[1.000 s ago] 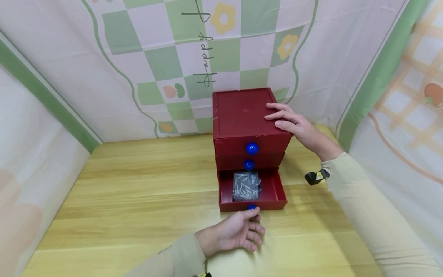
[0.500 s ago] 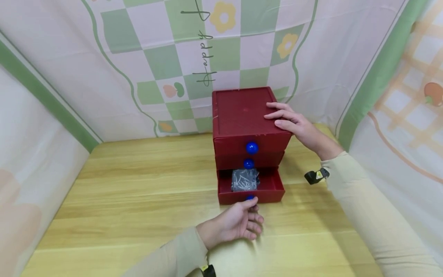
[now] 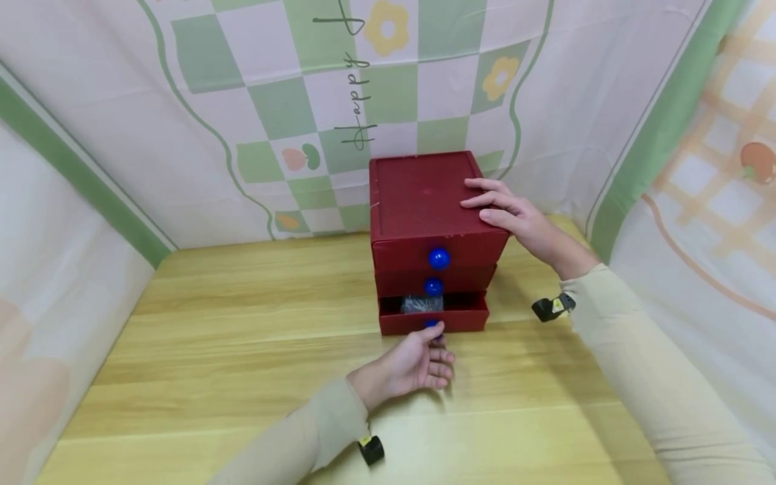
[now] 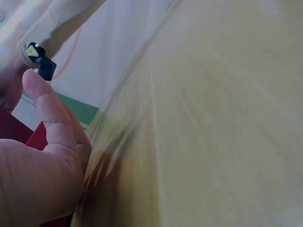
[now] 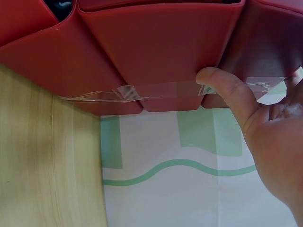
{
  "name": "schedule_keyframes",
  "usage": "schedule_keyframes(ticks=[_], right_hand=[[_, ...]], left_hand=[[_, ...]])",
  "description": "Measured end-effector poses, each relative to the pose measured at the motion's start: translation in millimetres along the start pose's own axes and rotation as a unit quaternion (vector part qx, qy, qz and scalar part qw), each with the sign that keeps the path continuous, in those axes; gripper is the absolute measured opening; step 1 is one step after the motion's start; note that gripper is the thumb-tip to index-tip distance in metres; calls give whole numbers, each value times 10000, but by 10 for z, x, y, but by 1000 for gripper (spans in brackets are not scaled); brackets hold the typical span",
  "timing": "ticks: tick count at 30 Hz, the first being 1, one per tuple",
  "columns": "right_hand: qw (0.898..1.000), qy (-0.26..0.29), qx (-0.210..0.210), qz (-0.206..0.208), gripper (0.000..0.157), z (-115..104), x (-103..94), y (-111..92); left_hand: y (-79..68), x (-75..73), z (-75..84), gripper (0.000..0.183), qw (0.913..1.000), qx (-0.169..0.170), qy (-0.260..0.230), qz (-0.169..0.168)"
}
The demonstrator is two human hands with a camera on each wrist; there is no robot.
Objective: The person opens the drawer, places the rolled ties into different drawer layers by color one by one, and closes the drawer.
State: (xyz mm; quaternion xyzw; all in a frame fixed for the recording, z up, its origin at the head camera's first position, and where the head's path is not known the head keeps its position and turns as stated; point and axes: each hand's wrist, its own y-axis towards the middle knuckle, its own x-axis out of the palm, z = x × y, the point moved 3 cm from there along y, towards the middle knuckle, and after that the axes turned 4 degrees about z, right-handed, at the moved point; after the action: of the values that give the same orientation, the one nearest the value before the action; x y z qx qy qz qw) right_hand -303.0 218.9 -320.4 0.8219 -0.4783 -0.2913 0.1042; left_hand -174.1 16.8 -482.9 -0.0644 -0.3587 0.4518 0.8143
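Observation:
A dark red cabinet (image 3: 424, 195) of three stacked drawers stands on the wooden table. Its bottom drawer (image 3: 400, 325) is partly pulled out, and a dark packet with pale lines (image 3: 422, 304) shows inside; the rest of the packet is hidden. My left hand (image 3: 409, 364) pinches the bottom drawer's blue knob (image 3: 430, 324) between thumb and index finger, the other fingers loosely bent below. My right hand (image 3: 515, 215) rests on the cabinet's top right edge, fingers straight. In the right wrist view its thumb (image 5: 227, 90) lies against the cabinet's side, near a strip of clear tape (image 5: 128, 93).
Two more blue knobs (image 3: 439, 258) sit on the upper drawers, which are closed. Behind the table (image 3: 242, 350) hangs a green-and-white checked cloth (image 3: 339, 101), with pale cloth on both sides. A black wrist camera (image 3: 371, 449) hangs below the left sleeve.
My left hand has moved away from me, pushing the bottom drawer further into the cabinet. Less of the packet shows. The right hand stays in place on the cabinet.

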Motion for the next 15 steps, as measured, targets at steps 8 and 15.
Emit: schedule_keyframes(ticks=[8, 15], right_hand=[[10000, 6, -41, -9, 30, 9, -2, 1], [10000, 21, -58, -16, 30, 4, -3, -4]], left_hand=[[110, -44, 70, 35, 10000, 85, -32, 38], [179, -71, 110, 36, 9999, 98, -4, 123]])
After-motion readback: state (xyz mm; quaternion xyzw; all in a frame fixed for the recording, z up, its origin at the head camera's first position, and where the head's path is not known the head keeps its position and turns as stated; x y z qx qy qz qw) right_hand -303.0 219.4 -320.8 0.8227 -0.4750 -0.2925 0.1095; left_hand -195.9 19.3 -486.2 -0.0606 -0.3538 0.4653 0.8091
